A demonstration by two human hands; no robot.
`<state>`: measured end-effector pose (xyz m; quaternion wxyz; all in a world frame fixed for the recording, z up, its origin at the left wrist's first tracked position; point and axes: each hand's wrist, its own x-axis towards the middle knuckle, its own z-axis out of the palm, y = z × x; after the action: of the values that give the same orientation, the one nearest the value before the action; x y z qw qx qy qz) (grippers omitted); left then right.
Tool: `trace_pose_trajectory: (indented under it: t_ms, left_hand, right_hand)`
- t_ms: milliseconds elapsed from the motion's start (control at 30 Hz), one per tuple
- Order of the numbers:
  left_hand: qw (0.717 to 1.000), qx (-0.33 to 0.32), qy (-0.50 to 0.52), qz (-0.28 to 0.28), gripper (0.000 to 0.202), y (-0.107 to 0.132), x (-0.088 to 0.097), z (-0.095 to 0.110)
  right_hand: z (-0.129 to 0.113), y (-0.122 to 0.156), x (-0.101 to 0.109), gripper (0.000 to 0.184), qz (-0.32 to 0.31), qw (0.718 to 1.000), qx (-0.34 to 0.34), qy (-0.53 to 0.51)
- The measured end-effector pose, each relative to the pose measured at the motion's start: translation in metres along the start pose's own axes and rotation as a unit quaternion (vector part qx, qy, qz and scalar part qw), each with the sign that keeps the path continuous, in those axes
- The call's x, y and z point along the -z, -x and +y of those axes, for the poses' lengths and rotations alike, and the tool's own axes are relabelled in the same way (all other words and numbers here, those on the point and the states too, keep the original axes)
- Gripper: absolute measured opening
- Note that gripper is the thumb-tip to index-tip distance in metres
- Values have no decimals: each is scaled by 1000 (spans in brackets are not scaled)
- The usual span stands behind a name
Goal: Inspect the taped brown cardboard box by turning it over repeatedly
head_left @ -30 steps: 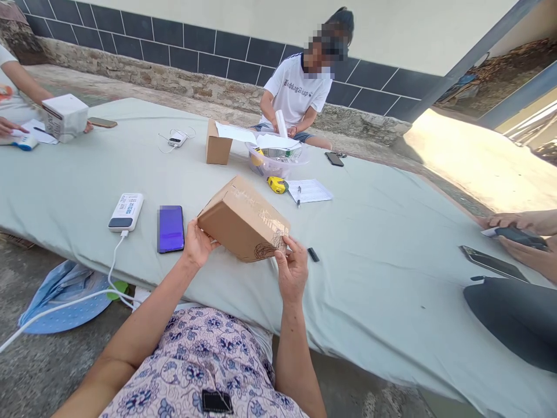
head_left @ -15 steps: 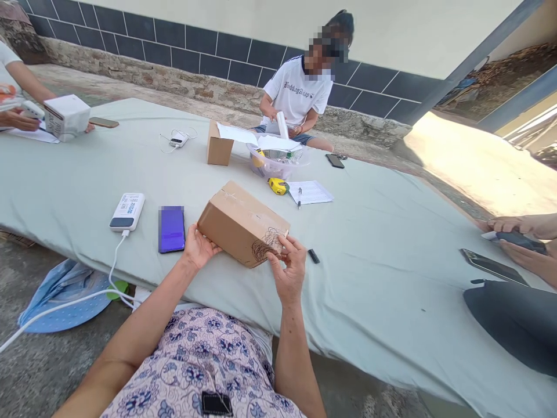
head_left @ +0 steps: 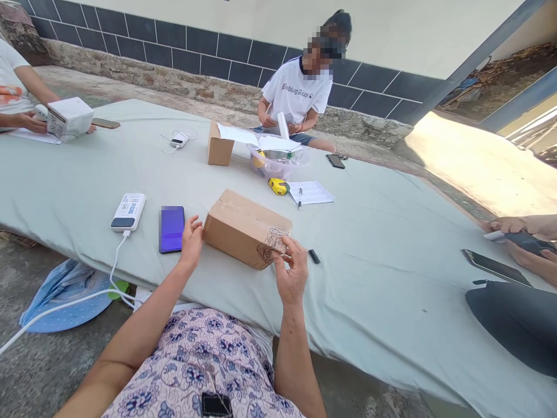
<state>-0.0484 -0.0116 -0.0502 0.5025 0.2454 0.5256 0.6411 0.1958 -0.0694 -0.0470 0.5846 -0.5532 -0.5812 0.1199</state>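
A brown cardboard box [head_left: 243, 226] rests on the cloth-covered table in front of me. A tangle of thin dark lines marks its right end; whether these are drawn or thread, I cannot tell. My right hand [head_left: 290, 270] grips that end between thumb and fingers. My left hand [head_left: 191, 241] is at the box's left end, fingers raised and not wrapped round it. It lies between the box and a phone with a blue screen [head_left: 173, 229]. A short black piece [head_left: 314, 256] lies just right of my right hand.
A white power bank [head_left: 127, 212] with a cable sits left. Beyond the box are a yellow tape measure [head_left: 278, 186], a paper sheet [head_left: 314, 193], a plastic basket [head_left: 274, 168] and a small carton [head_left: 219, 151]. Co-workers sit left, opposite and right, hands on their own items.
The box's left end has come down onto the table and shifted slightly right. My left hand has let go of it and turned upright. My right hand keeps its grip.
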Motion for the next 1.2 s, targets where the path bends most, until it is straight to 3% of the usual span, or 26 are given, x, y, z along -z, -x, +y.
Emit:
trace_pose_trajectory:
  t_ms: [100,233,333,533,733,933,1067,1200]
  left_hand:
    - [987,-141,-72,-16,36,7,0,7]
    - [968,-215,-98,-90,49,23,-4,22]
    - [959,-219,-136,-120,50,31,-7,29]
    - [953,-232,-169,-95,40,32,-11,30]
    - [950,-245,-173,-91,44,35,-12,29]
    - [955,-222,-174,-85,41,44,-10,30]
    - [952,-226,-199,-55,38,48,-11,29]
    - [946,-224,-225,-65,37,47,-11,32]
  right_hand:
    - [-1,1,-2,39,-13,1000,8,-1]
    - [-1,1,-2,37,-19,1000,5,-6]
    - [0,1,0,38,-26,1000,8,-14]
    - [-4,0,1,37,-22,999,3,-28]
    - [-8,3,-3,41,-37,997,-38,-50]
    - [-6,3,-13,59,19,987,-132,-92]
    - [-7,0,-9,60,37,979,-161,-123]
    - [-8,-1,-4,57,57,975,-170,-134]
